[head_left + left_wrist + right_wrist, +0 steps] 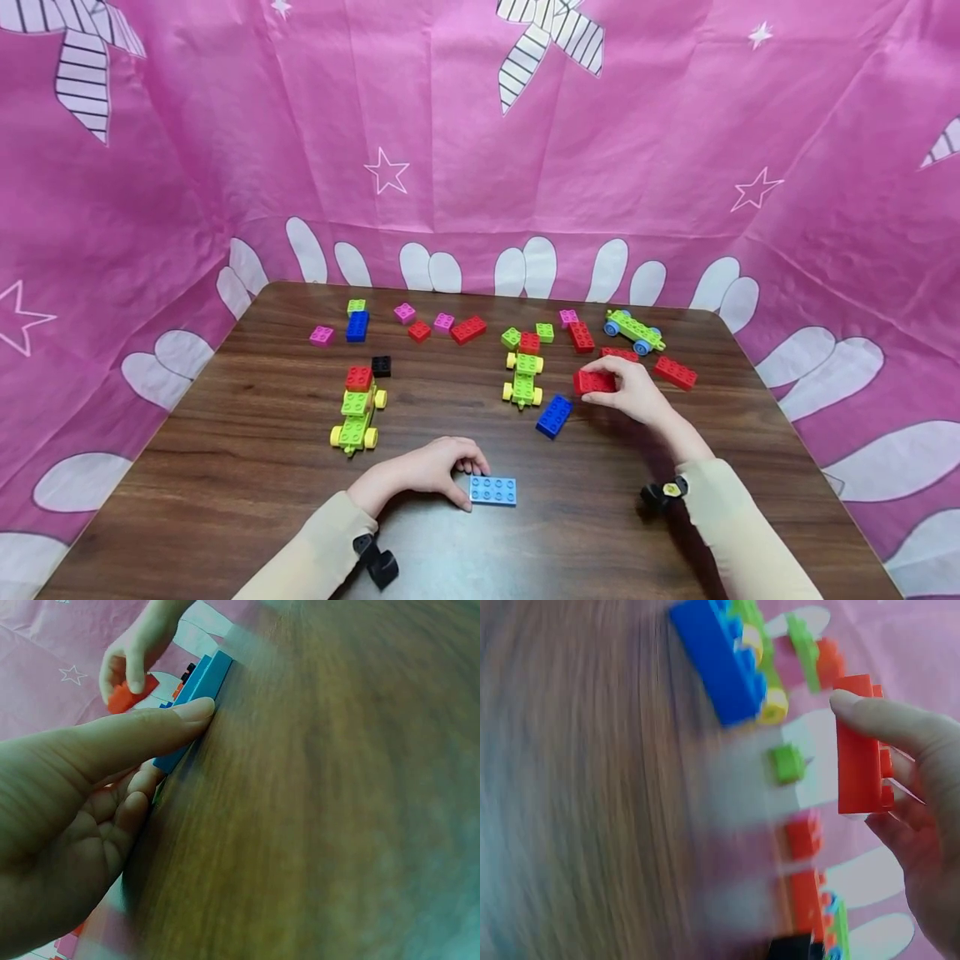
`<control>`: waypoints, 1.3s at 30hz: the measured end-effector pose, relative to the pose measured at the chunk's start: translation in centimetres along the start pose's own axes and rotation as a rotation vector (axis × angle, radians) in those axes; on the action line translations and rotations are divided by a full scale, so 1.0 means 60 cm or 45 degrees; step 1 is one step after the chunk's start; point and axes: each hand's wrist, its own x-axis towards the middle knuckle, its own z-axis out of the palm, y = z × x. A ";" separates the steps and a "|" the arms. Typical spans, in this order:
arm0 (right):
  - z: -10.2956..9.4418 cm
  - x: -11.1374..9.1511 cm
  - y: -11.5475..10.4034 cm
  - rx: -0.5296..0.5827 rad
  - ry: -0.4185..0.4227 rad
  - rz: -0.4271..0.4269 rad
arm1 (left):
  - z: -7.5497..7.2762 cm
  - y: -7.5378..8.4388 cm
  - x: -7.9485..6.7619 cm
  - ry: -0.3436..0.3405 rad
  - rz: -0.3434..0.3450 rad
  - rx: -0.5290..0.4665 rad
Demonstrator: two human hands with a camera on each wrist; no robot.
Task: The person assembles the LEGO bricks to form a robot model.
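Note:
My left hand (438,465) holds the left end of a light blue building brick (493,490) between thumb and fingers, low over the table near its front. In the left wrist view the thumb lies along the side of this light blue brick (214,679). My right hand (636,392) pinches a long red brick (594,382) at the right of the table. The right wrist view shows the thumb on one end of that red brick (859,761), its studs facing the palm. Between the hands lies a dark blue brick (554,417).
A green car with yellow wheels (522,385) stands mid-table, another such car (354,425) on the left, both carrying red bricks. A green base with blue wheels (634,331) is at the back right. Along the back lie loose bricks, including a red one (468,329) and a blue one (357,326).

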 end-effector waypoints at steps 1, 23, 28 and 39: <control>0.003 -0.001 -0.009 0.019 0.015 -0.009 | 0.000 0.000 0.000 0.001 0.002 0.000; 0.126 -0.027 -0.153 0.231 -0.280 -0.241 | 0.000 -0.003 0.004 0.012 0.043 0.020; 0.143 -0.035 -0.164 0.229 -0.357 -0.241 | 0.001 -0.002 0.002 0.012 0.023 0.017; 0.167 -0.049 -0.169 0.195 -0.454 -0.236 | 0.002 -0.001 0.000 0.002 0.017 -0.013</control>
